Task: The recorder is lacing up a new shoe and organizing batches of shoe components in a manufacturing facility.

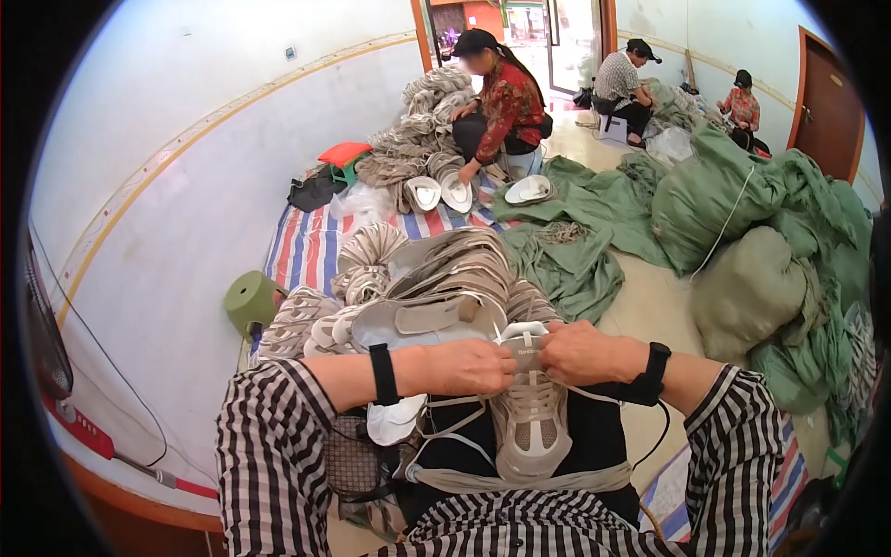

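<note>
Striped plastic sheet [302, 243], red, white and blue, spreads ahead at left; green sacks [710, 200], bulging, lie heaped at right; stack of shoe uppers [455, 267], beige and white, stands nested directly ahead; green stool [252, 302], round, sits just left of the stack; single shoe upper [531, 422], beige with white trim, lies over dark trousers [599, 432], toe toward the body; left hand [471, 367], fingers closed on its top, left of the tongue [527, 351]; right hand [585, 353], fingers closed at the tongue's right edge; pale laces [457, 400] trail leftward, their hold in the fingers hidden
</note>
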